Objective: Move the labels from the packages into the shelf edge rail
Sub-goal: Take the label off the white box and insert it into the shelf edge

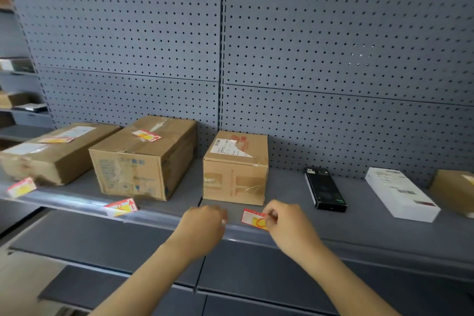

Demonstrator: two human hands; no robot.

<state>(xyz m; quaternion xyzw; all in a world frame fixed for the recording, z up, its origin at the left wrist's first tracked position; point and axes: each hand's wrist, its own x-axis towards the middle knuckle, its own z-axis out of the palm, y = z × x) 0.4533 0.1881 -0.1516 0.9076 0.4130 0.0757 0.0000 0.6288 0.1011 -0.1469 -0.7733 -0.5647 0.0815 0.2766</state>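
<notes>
My right hand (287, 226) pinches a red, white and yellow label (254, 219) at the shelf edge rail (159, 223), in front of a small cardboard box (234, 179). My left hand (205, 223) rests with curled fingers on the rail just left of that label. Two more labels stick up from the rail: one (121, 207) before the middle box (143, 159) and one (21, 187) before the flat left box (51, 152). A label (146, 135) lies on top of the middle box and another (56, 140) on the left box.
On the grey shelf to the right lie a black slim box (324, 188), a white box (401, 194) and part of a cardboard box (455, 191). Grey pegboard (333, 59) backs the shelf. Lower shelves (115, 251) jut out below the rail.
</notes>
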